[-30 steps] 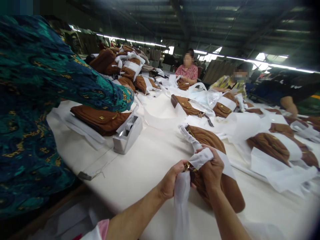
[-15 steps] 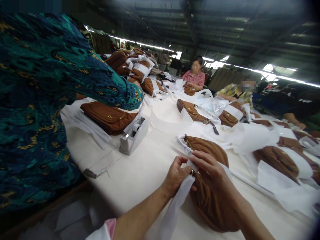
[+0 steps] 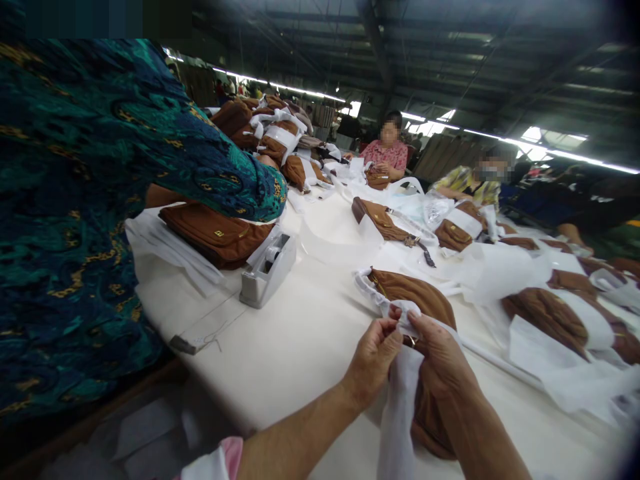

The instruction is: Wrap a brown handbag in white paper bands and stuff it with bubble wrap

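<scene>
A brown handbag (image 3: 419, 291) lies on the table in front of me, a zip along its upper edge. White wrapping paper (image 3: 404, 407) covers part of its strap and hangs down in a long strip over the near side. My left hand (image 3: 375, 357) is closed in a pinch on the paper beside a metal ring (image 3: 411, 341). From the other side my right hand (image 3: 443, 357) pinches the same paper between thumb and fingers, over the bag's body. The lower part of the bag is partly hidden by my right hand and forearm.
A grey tape dispenser (image 3: 267, 272) stands left of the bag, near another brown bag (image 3: 217, 233). A co-worker's patterned sleeve (image 3: 220, 160) reaches across at left. Paper-wrapped bags (image 3: 545, 320) lie at right; more are piled (image 3: 280, 137) at the back. Two people sit across the table.
Both my hands have shifted slightly right, and my right hand has turned, its fingertips now pinching the paper near the ring. The hanging paper strip has swung right.
</scene>
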A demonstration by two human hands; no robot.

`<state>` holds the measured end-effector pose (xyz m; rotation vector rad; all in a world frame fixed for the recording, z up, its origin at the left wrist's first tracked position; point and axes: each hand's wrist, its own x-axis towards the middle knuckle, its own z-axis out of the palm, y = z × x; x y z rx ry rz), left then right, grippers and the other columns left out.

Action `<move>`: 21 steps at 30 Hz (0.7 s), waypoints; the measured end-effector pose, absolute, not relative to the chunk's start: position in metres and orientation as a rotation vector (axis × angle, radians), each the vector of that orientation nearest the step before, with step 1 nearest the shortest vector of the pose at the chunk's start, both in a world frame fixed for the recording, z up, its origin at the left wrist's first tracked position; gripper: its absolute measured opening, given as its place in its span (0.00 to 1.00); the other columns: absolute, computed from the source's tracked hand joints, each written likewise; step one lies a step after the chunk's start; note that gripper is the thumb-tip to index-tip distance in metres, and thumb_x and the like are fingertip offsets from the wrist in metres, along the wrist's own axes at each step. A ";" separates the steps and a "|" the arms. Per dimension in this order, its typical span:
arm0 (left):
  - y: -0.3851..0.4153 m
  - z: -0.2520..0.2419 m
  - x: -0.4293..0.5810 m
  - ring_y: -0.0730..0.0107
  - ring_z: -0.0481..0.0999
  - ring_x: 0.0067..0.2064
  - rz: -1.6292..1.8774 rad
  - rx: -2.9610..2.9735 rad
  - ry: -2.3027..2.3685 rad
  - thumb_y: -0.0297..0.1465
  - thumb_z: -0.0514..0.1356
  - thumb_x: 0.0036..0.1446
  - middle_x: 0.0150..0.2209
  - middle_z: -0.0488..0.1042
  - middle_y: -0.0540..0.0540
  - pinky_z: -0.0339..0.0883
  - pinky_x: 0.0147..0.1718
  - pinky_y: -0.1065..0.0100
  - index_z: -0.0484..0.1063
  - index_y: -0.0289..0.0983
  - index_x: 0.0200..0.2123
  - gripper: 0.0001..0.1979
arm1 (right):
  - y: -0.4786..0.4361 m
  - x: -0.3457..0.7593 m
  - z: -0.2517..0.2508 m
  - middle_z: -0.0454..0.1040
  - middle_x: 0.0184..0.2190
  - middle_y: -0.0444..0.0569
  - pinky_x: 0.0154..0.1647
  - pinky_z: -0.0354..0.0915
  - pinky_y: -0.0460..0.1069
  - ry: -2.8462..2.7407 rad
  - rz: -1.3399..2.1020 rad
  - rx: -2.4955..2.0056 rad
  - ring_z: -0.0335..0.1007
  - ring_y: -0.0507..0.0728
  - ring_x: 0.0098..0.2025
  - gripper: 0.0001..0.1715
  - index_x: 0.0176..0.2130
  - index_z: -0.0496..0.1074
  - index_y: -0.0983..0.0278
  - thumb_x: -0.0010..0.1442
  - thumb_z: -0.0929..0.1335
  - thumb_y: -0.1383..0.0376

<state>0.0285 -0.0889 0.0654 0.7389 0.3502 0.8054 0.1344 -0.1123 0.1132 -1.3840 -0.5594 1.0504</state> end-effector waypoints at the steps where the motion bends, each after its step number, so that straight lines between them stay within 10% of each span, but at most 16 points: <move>1: -0.092 0.063 0.028 0.74 0.68 0.31 0.770 0.727 0.330 0.47 0.58 0.51 0.36 0.70 0.46 0.62 0.29 0.74 0.64 0.36 0.46 0.25 | -0.112 0.135 0.113 0.75 0.32 0.50 0.29 0.68 0.49 -0.502 1.043 -1.349 0.71 0.57 0.30 0.21 0.36 0.74 0.66 0.44 0.73 0.56; 14: -0.099 0.041 0.036 0.69 0.67 0.37 0.821 0.853 0.242 0.37 0.65 0.46 0.36 0.71 0.45 0.61 0.38 0.71 0.68 0.32 0.43 0.22 | -0.174 0.151 0.101 0.75 0.34 0.49 0.33 0.65 0.50 -1.021 0.249 -2.129 0.70 0.61 0.37 0.26 0.39 0.73 0.60 0.51 0.64 0.45; 21: -0.101 0.029 0.037 0.71 0.65 0.32 0.716 0.842 0.284 0.50 0.53 0.53 0.32 0.68 0.45 0.60 0.31 0.71 0.69 0.31 0.43 0.28 | -0.196 0.133 0.089 0.73 0.27 0.45 0.28 0.62 0.47 -0.945 0.567 -2.082 0.67 0.58 0.31 0.26 0.36 0.72 0.61 0.47 0.66 0.44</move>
